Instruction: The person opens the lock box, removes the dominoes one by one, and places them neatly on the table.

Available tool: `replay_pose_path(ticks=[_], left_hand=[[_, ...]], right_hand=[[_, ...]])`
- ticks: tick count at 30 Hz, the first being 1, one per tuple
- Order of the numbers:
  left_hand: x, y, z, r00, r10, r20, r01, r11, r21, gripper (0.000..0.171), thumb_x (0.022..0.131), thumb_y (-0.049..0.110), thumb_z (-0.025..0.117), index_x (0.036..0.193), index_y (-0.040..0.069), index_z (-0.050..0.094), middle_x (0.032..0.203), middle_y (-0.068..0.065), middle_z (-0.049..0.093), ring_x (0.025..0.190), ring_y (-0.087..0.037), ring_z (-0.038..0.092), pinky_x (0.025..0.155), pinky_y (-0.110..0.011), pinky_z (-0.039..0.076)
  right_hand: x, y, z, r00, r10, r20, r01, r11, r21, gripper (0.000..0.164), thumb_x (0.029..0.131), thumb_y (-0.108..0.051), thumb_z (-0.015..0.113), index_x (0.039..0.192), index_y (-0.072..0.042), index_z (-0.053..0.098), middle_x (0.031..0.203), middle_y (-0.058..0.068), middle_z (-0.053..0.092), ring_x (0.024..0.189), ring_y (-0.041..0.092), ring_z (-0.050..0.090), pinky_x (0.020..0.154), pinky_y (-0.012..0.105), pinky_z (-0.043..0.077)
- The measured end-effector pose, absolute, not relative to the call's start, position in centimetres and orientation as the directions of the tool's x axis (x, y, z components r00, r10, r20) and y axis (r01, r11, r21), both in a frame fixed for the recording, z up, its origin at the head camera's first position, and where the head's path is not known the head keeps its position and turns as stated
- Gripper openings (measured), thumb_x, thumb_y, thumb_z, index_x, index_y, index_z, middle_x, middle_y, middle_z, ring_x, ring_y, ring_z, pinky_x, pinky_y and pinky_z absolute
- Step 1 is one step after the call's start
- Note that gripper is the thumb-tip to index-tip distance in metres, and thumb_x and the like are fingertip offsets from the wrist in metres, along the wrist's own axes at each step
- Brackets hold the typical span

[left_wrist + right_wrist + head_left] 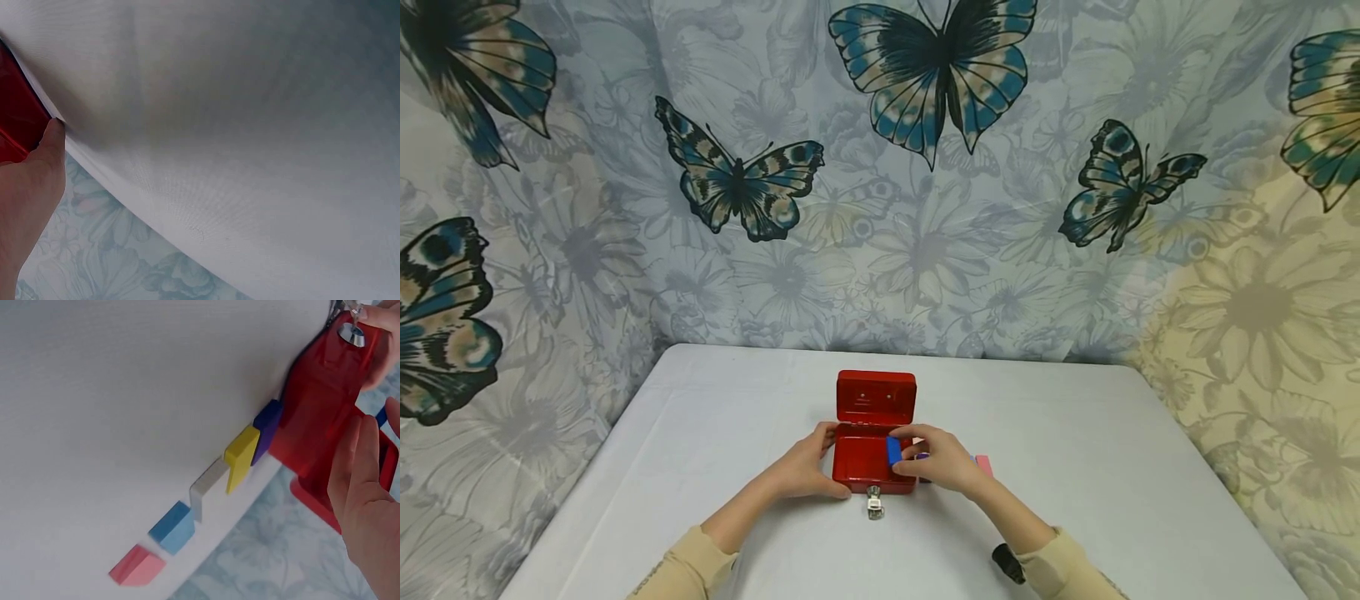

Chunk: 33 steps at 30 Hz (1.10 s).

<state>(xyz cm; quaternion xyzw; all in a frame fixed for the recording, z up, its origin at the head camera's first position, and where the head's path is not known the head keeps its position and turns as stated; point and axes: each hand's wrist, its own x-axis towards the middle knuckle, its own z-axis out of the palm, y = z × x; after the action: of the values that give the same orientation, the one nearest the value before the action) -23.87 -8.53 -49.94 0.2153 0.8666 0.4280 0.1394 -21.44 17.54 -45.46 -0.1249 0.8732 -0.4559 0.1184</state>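
A red metal cash box [871, 461] stands on the table with its lid [876, 397] raised at the back. My left hand [806, 467] holds the box's left side, thumb at the front corner and fingers round the back corner. In the left wrist view, part of this hand [34, 187] lies along the box's edge. My right hand [946, 458] pinches a blue block [893, 451] between thumb and fingers, over the right part of the box's inside. Only a sliver of the block [382, 416] shows in the right wrist view. A silver latch [875, 503] hangs at the box's front.
To the right of the box stand several blocks in a row: purple [267, 431], yellow [241, 459], white [209, 487], light blue [173, 528] and pink [137, 565]. A black object [1007, 563] lies by my right sleeve. Butterfly-patterned cloth surrounds the white table [737, 400].
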Motion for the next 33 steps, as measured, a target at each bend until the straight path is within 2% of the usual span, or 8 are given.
replay_pose_path(ticks=[12, 27, 33], left_hand=[[-23.9, -8.6, -49.8, -0.867, 0.496, -0.049, 0.258, 0.53, 0.808, 0.096, 0.068, 0.027, 0.088, 0.142, 0.002, 0.033, 0.141, -0.016, 0.047, 0.131, -0.034, 0.046, 0.105, -0.047, 0.042], [-23.6, -8.5, -49.5, -0.865, 0.5, -0.042, 0.262, 0.522, 0.811, 0.095, 0.067, 0.025, 0.088, 0.141, 0.001, 0.033, 0.14, -0.017, 0.048, 0.131, -0.035, 0.046, 0.105, -0.048, 0.042], [-23.6, -8.4, -49.5, -0.867, 0.496, -0.046, 0.257, 0.525, 0.811, 0.096, 0.067, 0.025, 0.089, 0.141, 0.001, 0.033, 0.141, -0.018, 0.047, 0.13, -0.036, 0.046, 0.105, -0.049, 0.042]], right_hand=[[-20.7, 20.1, -45.1, -0.957, -0.254, -0.142, -0.011, 0.518, -0.855, 0.049, 0.082, -0.022, 0.079, 0.127, -0.01, 0.062, 0.106, 0.007, 0.064, 0.095, 0.019, 0.061, 0.075, 0.033, 0.059], [-19.6, 22.8, -45.7, -0.963, -0.211, -0.171, 0.039, 0.514, -0.857, 0.048, 0.082, -0.022, 0.078, 0.125, -0.008, 0.062, 0.111, 0.007, 0.064, 0.093, 0.018, 0.061, 0.082, 0.036, 0.055], [-19.3, 23.9, -46.0, -0.968, -0.181, -0.175, 0.055, 0.524, -0.85, 0.047, 0.081, -0.019, 0.078, 0.123, -0.006, 0.063, 0.11, 0.007, 0.064, 0.092, 0.019, 0.06, 0.079, 0.032, 0.055]])
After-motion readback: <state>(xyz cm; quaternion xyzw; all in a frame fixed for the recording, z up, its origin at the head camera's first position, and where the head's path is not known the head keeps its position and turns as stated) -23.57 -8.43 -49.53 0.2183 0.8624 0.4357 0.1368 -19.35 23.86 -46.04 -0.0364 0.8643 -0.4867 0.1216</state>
